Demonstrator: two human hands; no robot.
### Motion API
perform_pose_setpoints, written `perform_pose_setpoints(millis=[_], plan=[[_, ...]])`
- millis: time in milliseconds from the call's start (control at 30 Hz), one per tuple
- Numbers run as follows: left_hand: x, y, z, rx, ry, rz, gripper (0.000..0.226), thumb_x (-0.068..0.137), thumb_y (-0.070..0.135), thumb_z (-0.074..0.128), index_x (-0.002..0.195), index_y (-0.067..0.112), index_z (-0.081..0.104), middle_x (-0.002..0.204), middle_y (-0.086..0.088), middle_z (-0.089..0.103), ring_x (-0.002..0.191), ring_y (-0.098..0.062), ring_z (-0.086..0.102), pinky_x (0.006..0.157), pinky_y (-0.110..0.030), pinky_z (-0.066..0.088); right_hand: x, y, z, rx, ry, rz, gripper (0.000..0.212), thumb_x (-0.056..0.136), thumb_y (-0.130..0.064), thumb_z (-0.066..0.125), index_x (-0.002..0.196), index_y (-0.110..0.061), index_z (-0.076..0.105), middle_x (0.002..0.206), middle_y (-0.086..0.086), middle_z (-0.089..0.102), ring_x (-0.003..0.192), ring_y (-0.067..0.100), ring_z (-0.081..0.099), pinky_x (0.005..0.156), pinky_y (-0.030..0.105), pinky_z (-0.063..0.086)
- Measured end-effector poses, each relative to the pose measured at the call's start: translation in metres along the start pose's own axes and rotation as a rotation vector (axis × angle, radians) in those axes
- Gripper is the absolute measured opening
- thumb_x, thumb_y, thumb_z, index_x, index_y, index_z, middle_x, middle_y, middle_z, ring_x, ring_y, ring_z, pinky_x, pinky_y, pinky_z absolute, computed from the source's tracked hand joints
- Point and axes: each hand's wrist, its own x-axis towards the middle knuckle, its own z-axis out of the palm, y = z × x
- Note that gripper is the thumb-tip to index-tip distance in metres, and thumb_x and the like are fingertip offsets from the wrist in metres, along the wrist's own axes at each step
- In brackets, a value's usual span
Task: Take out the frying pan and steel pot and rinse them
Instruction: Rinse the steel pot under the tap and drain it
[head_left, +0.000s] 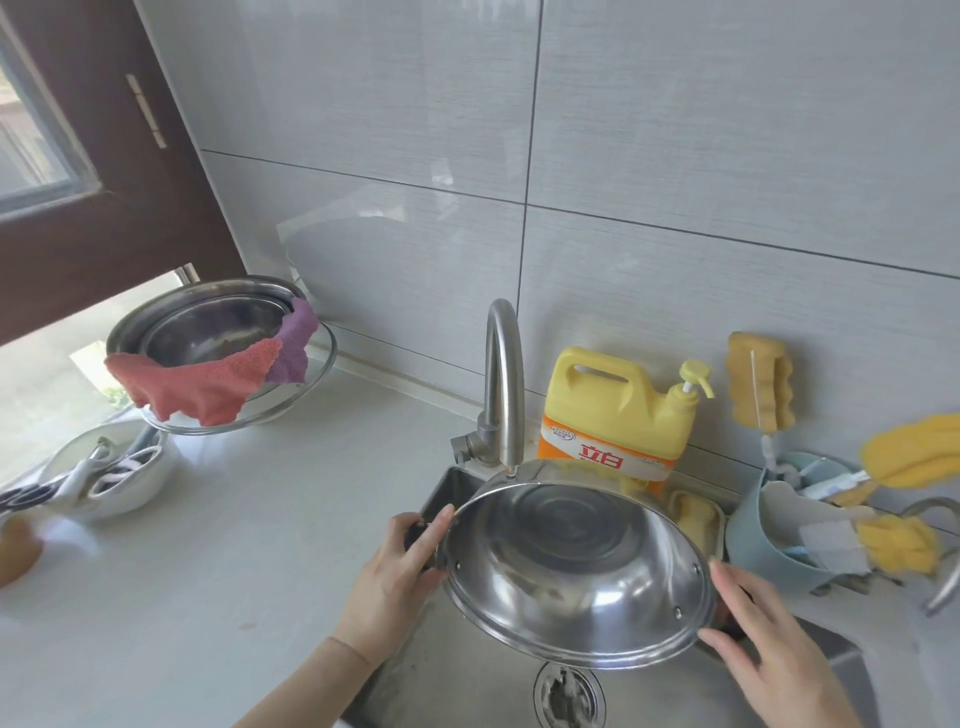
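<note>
Grey-tiled wall behind pale surface (249, 519). We hold steel pot (576, 566) tilted over sink (467, 670), under faucet (501, 374). Our left hand (395, 582) grips dark handle; right hand (769, 639) touches rim, fingers straight. Yellow detergent bottle (613, 410) just behind pot.

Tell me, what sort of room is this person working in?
Most likely a home kitchen: a steel sink with a curved tap, a yellow dish soap jug by the tiled wall, and both hands holding a steel pot.

head view, looking down, close over sink (457, 654), facing wall
</note>
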Motion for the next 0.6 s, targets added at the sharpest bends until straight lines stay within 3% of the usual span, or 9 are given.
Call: perform_pose_setpoints(millis=[100,200,300,367,500,600], plan=[[-0.012,-0.014,-0.009,0.002,0.025,-0.032,0.117,0.064,0.008,0.088,0.149,0.047,0.017,0.111,0.000,0.043,0.066,-0.013,0.063,0.053,-0.026,0.053,0.008,-0.010,0.010,0.024,-0.069,-0.028,0.054,0.095,-0.057,0.037,0.144,-0.034,0.032,0.133,-0.008,0.045,0.113,0.006,0.051,0.084,0.013,0.041],[-0.028,-0.032,-0.024,-0.014,0.042,-0.066,0.108,0.070,0.014,0.085,0.149,0.047,0.019,0.109,-0.001,0.045,0.066,-0.006,0.063,0.052,-0.031,0.055,0.018,-0.028,0.024,0.089,-0.146,-0.080,0.071,0.088,-0.033,0.056,0.151,-0.035,0.024,0.138,-0.014,0.040,0.122,-0.001,0.044,0.096,0.005,0.033],[-0.043,-0.043,-0.046,-0.011,0.039,-0.127,0.060,0.091,0.055,0.050,0.146,0.040,0.030,0.110,0.002,0.044,0.074,0.001,0.056,0.053,-0.026,0.053,0.025,-0.039,0.044,0.130,-0.231,-0.118,0.093,0.079,-0.008,0.075,0.152,-0.035,0.023,0.137,-0.009,0.042,0.123,-0.008,0.040,0.099,0.003,0.030],[-0.049,-0.050,-0.054,0.025,0.046,-0.130,0.058,0.093,0.064,0.036,0.143,0.034,0.035,0.109,0.001,0.044,0.079,0.002,0.055,0.054,-0.026,0.053,0.030,-0.045,0.055,0.145,-0.267,-0.141,0.100,0.076,-0.005,0.079,0.152,-0.035,0.022,0.137,-0.009,0.041,0.120,-0.003,0.045,0.097,0.005,0.034],[-0.053,-0.054,-0.060,0.007,0.070,-0.142,0.069,0.087,0.041,0.064,0.146,0.043,0.029,0.107,-0.001,0.045,0.085,0.012,0.053,0.054,-0.029,0.054,0.034,-0.051,0.064,0.154,-0.233,-0.164,0.097,0.079,-0.009,0.076,0.153,-0.036,0.019,0.138,-0.010,0.040,0.108,0.003,0.054,0.084,0.015,0.048],[-0.048,-0.047,-0.055,-0.016,0.053,-0.115,0.068,0.089,0.039,0.065,0.146,0.040,0.029,0.108,0.000,0.044,0.084,0.010,0.052,0.056,-0.029,0.055,0.028,-0.044,0.058,0.142,-0.212,-0.132,0.098,0.080,-0.010,0.076,0.153,-0.038,0.017,0.138,-0.010,0.040,0.105,0.003,0.054,0.079,0.020,0.052]])
